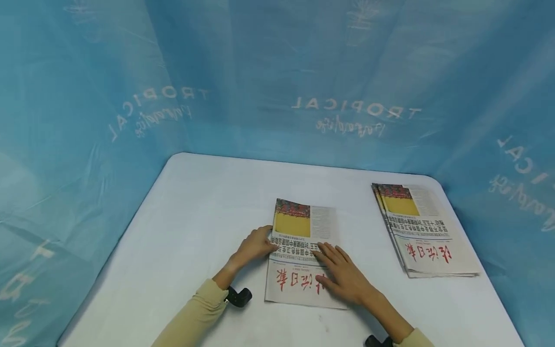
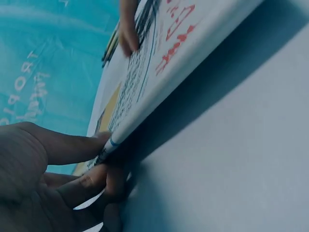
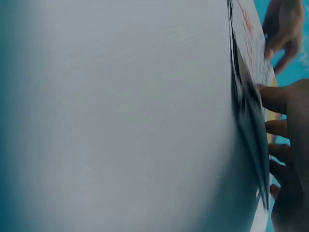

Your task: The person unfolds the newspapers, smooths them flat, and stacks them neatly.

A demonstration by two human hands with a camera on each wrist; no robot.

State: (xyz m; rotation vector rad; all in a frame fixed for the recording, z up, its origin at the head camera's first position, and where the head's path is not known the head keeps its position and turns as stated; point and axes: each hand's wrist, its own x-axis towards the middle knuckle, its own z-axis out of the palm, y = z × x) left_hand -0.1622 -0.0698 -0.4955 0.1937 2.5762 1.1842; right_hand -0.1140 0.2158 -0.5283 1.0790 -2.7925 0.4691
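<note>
A folded newspaper point(image 1: 299, 270) with red headline characters and a yellow picture lies at the middle of the white table, its print upside down in the head view. My left hand point(image 1: 256, 243) pinches its left edge. In the left wrist view, the thumb of that hand point(image 2: 53, 169) is on top of the newspaper point(image 2: 149, 72) and the fingers are under the fold. Spread across the right half of the page, my right hand point(image 1: 342, 274) rests with fingers extended. The right wrist view has the right hand point(image 3: 294, 130) over the paper's lifted right side.
A small stack of similar newspapers point(image 1: 427, 231) lies near the right edge of the white table point(image 1: 208, 202), slightly fanned. Blue printed curtains point(image 1: 277, 62) hang behind the table and along both sides. A black wrist device point(image 1: 238, 297) sits at the left wrist.
</note>
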